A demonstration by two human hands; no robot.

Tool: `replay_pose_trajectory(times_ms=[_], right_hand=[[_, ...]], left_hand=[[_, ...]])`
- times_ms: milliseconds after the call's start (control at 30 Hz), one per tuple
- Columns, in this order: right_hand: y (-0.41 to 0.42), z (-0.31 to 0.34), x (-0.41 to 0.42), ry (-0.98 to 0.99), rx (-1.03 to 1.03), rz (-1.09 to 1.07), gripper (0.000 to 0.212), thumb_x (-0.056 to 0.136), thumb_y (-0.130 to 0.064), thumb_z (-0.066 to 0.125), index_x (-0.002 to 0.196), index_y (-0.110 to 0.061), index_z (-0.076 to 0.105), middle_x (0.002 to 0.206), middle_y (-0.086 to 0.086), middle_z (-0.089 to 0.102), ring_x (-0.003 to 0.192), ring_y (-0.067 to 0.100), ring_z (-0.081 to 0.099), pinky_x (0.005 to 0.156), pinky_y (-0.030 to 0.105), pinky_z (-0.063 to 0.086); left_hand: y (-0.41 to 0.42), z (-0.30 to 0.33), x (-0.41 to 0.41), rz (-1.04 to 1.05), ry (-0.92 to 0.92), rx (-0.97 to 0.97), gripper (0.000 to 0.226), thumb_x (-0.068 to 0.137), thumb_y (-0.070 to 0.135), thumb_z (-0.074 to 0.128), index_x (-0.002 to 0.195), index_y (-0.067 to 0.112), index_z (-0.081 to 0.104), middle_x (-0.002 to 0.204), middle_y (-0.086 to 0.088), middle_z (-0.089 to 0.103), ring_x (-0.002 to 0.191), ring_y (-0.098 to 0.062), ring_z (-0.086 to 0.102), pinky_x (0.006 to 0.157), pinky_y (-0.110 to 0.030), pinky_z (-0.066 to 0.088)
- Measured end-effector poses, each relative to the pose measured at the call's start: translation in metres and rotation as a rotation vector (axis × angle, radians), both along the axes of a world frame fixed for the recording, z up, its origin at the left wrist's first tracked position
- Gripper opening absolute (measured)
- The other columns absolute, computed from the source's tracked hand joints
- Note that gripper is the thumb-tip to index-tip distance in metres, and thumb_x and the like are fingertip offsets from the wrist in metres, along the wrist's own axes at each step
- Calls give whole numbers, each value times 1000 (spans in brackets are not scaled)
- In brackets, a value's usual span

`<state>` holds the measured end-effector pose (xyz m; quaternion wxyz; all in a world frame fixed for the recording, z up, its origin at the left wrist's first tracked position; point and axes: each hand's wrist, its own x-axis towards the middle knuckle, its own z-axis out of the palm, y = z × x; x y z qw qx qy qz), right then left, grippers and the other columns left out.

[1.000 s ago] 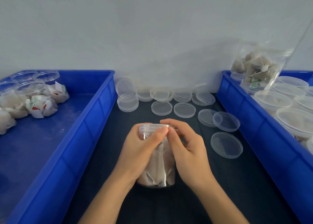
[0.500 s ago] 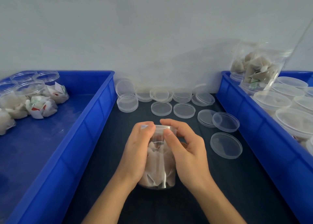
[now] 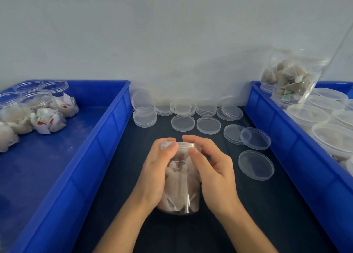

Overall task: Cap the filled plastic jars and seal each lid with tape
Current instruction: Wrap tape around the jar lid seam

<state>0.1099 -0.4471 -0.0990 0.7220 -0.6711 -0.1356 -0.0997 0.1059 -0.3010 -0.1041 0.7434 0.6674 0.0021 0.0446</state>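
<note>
The jar (image 3: 180, 184) is clear thin plastic, packed with pale paper sachets. Judged light for its bulk; the wall probably flexes under a hard squeeze and looks smooth, so likely slippery. Contents are soft and not fragile. Best hold is judged to be high on the wall near the lid (image 3: 181, 144), where the rim stiffens it.

The jar stands upright on the dark mat (image 3: 118, 176), between both palms. The left hand (image 3: 158, 174) curls round the left wall, its thumb pressed on the lid's near edge. The right hand (image 3: 214, 172) wraps the right wall, its thumb tip on the lid rim just beside the left thumb. The fingers of both hands (image 3: 198, 140) arch over the far side of the lid, nearly meeting. Whether tape sits under the thumbs cannot be told.
</note>
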Motion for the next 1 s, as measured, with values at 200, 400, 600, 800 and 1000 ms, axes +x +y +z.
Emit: replay_pose_trajectory(times_ms=[200,400,600,800,1000], right_hand=[[-5,0,0,60,-2,-1,30,96,-32,53,109,-33,79,103,-3,76,98,19,71,89,53,59],[-2,-3,-1,-13,-70,-89,32,90,-53,56,115,-46,76,113,-11,72,112,20,69,95,51,58],[-5,-4,0,-62,-166,-119,35,102,-47,43,121,-46,72,121,-17,72,121,14,59,101,43,49],[4,-9,-4,-35,-199,-43,41,94,-56,54,134,-48,56,123,-17,65,120,16,61,102,48,50],[5,-10,-1,-23,-51,25,33,97,-43,54,128,-35,60,115,1,69,105,27,68,91,55,57]], left_hand=[[-2,-6,2,-12,-23,6,59,83,69,62,127,29,65,113,-1,77,105,-17,76,83,-32,60],[-4,-8,1,-92,-50,-33,63,88,64,61,138,27,58,118,-7,77,111,-24,76,90,-32,61],[-6,-11,3,-65,-67,-26,64,87,72,57,138,32,59,120,-2,76,112,-21,75,89,-33,60],[-6,-10,2,-93,-71,-19,64,88,71,58,141,36,55,123,-2,76,114,-21,75,90,-31,60],[-12,-11,2,-43,-99,-8,42,89,73,61,118,45,67,115,-5,77,107,-26,76,92,-50,61]])
